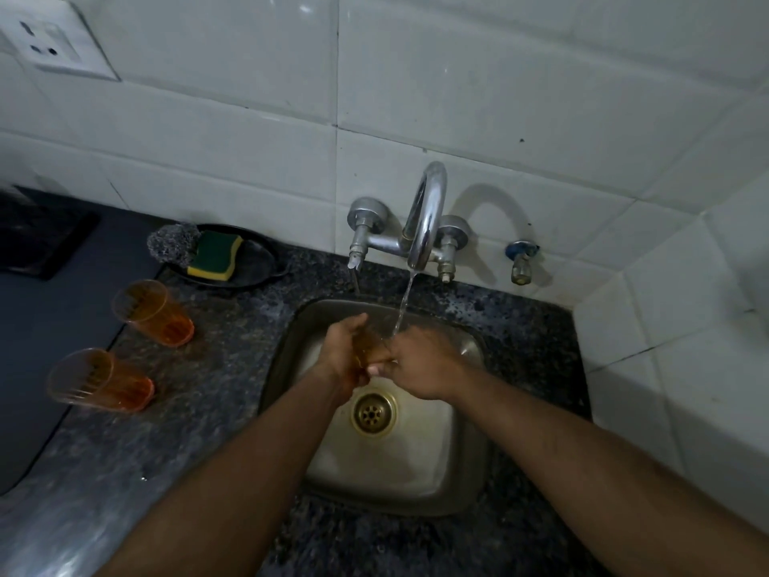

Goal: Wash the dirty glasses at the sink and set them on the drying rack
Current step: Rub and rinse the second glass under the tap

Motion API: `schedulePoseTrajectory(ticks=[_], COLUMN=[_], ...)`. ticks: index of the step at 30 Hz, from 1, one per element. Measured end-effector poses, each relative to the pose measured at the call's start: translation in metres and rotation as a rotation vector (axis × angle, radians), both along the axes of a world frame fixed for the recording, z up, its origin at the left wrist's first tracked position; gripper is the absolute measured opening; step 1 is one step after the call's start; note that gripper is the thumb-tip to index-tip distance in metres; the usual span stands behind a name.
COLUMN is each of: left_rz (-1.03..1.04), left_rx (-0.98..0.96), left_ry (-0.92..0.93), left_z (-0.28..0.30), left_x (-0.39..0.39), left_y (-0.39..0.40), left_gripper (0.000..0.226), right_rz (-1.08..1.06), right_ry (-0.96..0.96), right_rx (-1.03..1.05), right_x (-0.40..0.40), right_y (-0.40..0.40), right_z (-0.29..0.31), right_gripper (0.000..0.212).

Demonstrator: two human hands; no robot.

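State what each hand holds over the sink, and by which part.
Both the left hand and right hand grip one orange see-through plastic glass round its sides, under the tap's stream.

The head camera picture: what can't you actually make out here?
- Head view: the glass under the tap is mostly covered by the left hand and right hand.
- Drying rack: none in view.
- Dirt on the two counter glasses: too dim to judge.

White tiled walls (457,97) meet in the right corner; a switch plate (50,43) sits far left above the dark speckled granite counter (216,360); light is dim.
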State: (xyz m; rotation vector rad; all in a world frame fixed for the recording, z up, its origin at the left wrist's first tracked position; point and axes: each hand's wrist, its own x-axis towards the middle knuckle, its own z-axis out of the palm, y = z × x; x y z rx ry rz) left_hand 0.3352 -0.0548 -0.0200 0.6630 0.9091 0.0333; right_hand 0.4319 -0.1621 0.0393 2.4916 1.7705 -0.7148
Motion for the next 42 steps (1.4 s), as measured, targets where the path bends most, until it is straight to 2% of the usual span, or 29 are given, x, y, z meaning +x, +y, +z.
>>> schedulePoseTrajectory(ticks=[1,3,6,7,8,10,11,13,14,15,17,19,21,24,26,30,32,35,37,38,40,42], left_rz=[0.113,0.171,-0.138,-0.216,-0.242,-0.148,-0.058,0.107,0.146,0.138,0.023,-0.120,-0.155,0.052,0.084,-0.117,-0.163,0.020,0.021,-0.035,-0.218,-0.328], left_rx=[0.008,0.060,0.072,0.084,0.096,0.090,0.065,0.028,0.032,0.057,0.120,0.142,0.105,-0.020,0.028,0.161,0.159,0.008,0.042,0.068,0.078,0.082], left_ry=[-0.071,-0.135,-0.043,-0.001,0.009,-0.026,-0.070,-0.215,-0.260,-0.260,-0.165,-0.126,-0.109,-0.135,-0.167,-0.042,-0.043,-0.154,-0.159,-0.133,-0.075,-0.057], left_z=[-0.001,-0.006,-0.008,-0.009,-0.005,0.002,0.002,-0.004,-0.010,-0.012,-0.013,-0.014,-0.010,-0.007,-0.009,-0.018,-0.019,-0.016,-0.018,-0.019,-0.022,-0.021], left_x=[0.001,0.000,-0.008,-0.009,-0.009,-0.009,-0.009,-0.009,-0.008,-0.009,-0.013,-0.014,-0.014,-0.014,-0.014,-0.020,-0.020,-0.016,-0.015,-0.017,-0.021,-0.021], left_y=[-0.003,-0.007,-0.007,-0.005,-0.004,-0.003,-0.003,-0.004,-0.004,-0.005,-0.006,-0.005,-0.004,-0.003,-0.004,-0.005,-0.005,-0.004,-0.001,0.000,0.003,0.002], left_gripper=[0.033,0.026,0.048,0.055,0.059,0.055,0.047,0.021,0.014,0.016,0.041,0.063,0.066,0.038,0.031,0.063,0.071,0.040,0.034,0.036,0.056,0.074], right_rz=[-0.048,-0.019,0.134,0.136,0.119,-0.012,-0.075,-0.138,-0.132,-0.097,0.039,0.131,0.124,0.004,0.049,0.141,0.113,0.001,0.080,0.144,0.245,0.272], right_ry=[0.068,0.033,-0.207,-0.208,-0.156,0.078,0.188,0.281,0.272,0.220,-0.008,-0.190,-0.177,0.049,0.025,-0.225,-0.194,-0.036,-0.112,-0.186,-0.316,-0.365], right_rx=[0.035,0.049,-0.025,-0.035,-0.038,-0.005,0.024,0.085,0.097,0.088,-0.004,-0.070,-0.052,0.042,0.056,-0.032,-0.016,0.054,0.053,0.015,-0.067,-0.089], right_x=[0.000,-0.001,0.001,0.002,0.000,-0.003,-0.004,-0.005,-0.005,-0.003,0.000,-0.003,-0.005,-0.004,-0.006,-0.005,-0.004,-0.007,-0.007,-0.008,-0.007,-0.004], right_y=[0.001,0.003,-0.001,-0.002,-0.002,-0.003,-0.003,-0.002,-0.001,-0.001,0.000,0.000,0.000,-0.001,-0.001,-0.001,0.000,0.000,-0.002,-0.002,-0.005,-0.006], right_z=[-0.002,0.002,0.010,0.010,0.010,0.006,0.002,0.001,0.004,0.006,0.015,0.018,0.015,0.006,0.006,0.011,0.013,0.010,0.011,0.014,0.021,0.022], right_gripper=[0.031,0.029,0.030,0.030,0.030,0.026,0.023,0.020,0.018,0.018,0.022,0.035,0.041,0.028,0.023,0.026,0.022,0.021,0.024,0.025,0.023,0.031])
